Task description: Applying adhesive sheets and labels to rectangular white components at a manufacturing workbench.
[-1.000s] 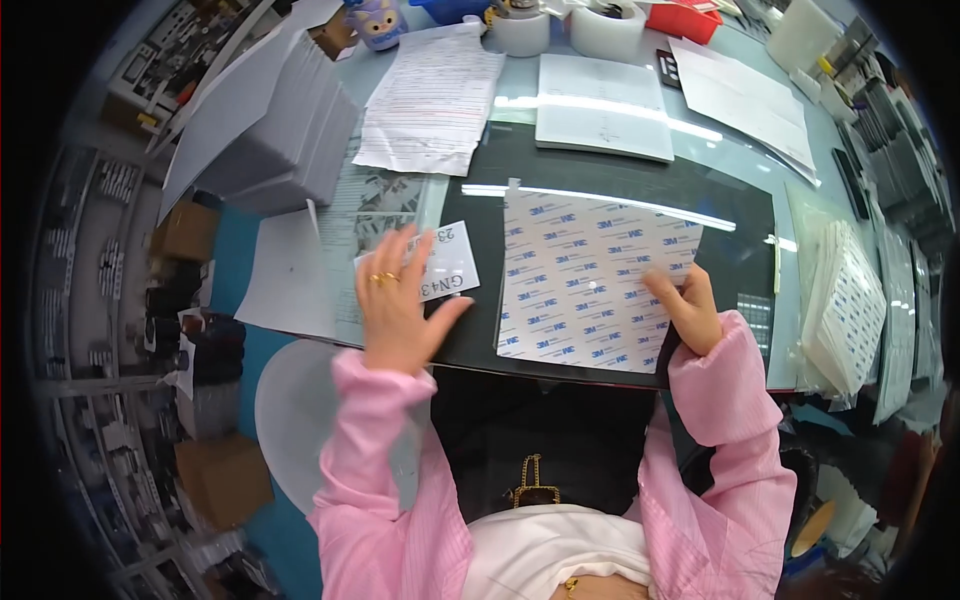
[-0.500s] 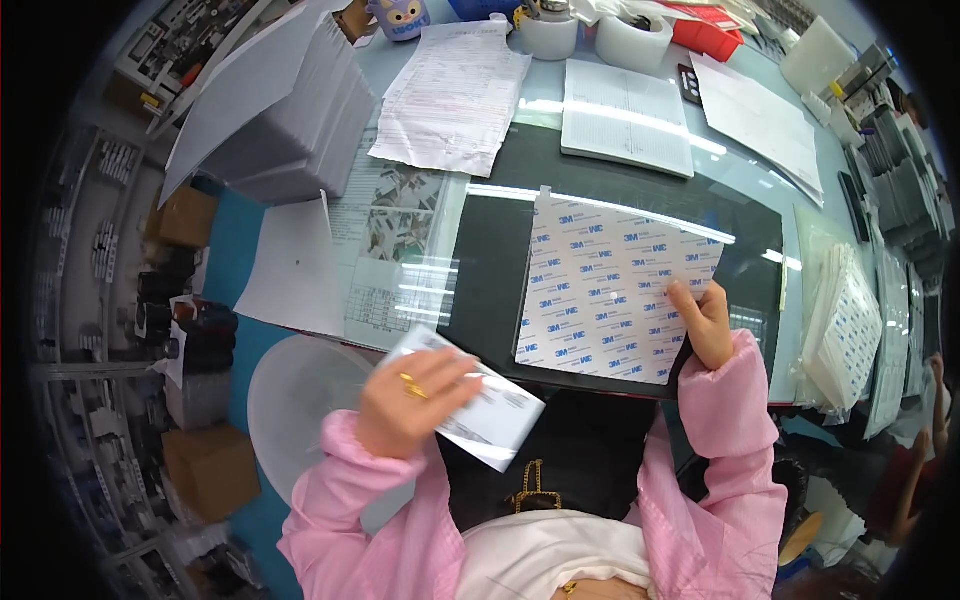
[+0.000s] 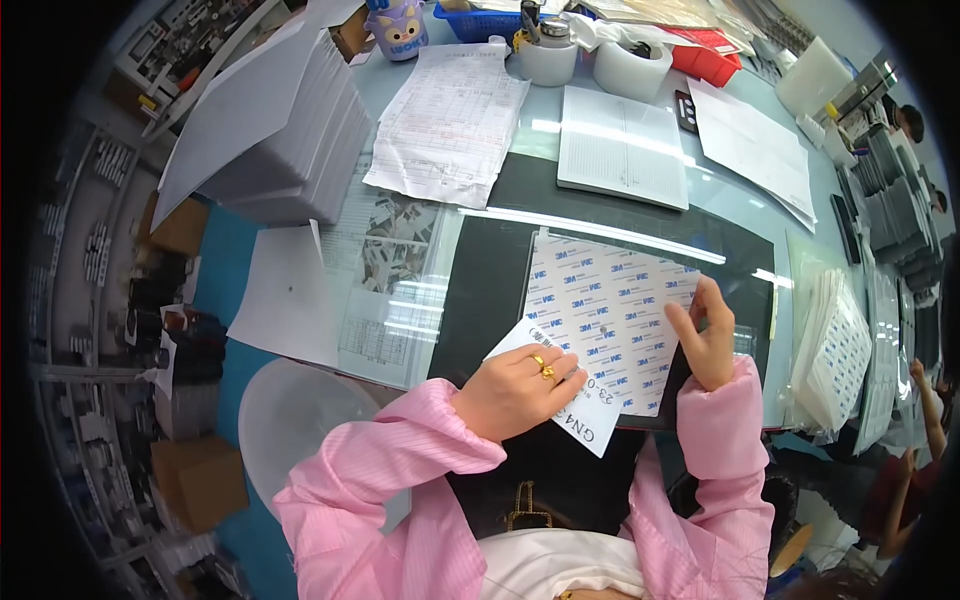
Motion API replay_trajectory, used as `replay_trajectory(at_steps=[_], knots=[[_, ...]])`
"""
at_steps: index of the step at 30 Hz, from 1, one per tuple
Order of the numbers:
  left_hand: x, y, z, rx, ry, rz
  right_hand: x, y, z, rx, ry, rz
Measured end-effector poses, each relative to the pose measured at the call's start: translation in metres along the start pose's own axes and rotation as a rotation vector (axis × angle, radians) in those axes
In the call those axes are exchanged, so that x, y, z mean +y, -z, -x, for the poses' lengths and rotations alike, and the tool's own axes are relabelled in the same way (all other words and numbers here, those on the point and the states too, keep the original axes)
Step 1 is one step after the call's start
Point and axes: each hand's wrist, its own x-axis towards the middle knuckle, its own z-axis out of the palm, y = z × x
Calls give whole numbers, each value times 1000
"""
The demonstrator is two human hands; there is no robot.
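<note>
My left hand, with gold rings, holds a white printed card. Its fingers lie over the card's top, and the thumb is hidden. The card overlaps the lower left of a white sheet with repeated blue print, which looks like adhesive backing. That sheet lies on a black mat near the desk's front edge. At the sheet's right edge is my right hand, thumb over the sheet and fingers apart from it.
Behind the mat sits a white ruled pad, with a creased printed form to its left. A tall stack of white sheets stands far left. Bagged blue-printed sheets lie at right. A whitish bin is below the desk's left edge.
My left hand has brought the card up and right, from beside the desk edge onto the blue-printed sheet. My right thumb and fingers have loosened from that sheet's edge. The view has shifted slightly.
</note>
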Motion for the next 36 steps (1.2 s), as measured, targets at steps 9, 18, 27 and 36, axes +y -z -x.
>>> replay_trajectory(at_steps=[9,18,27,36], knots=[[-20,-22,-46,1,-26,67,23,10,-17,42,129,71],[-27,-65,-115,46,122,-168,35,27,-30,274,113,96],[-9,-48,-130,-238,253,-290,77,65,-28,444,-24,76],[52,-21,-75,-242,11,-204,70,61,-28,407,-62,22]])
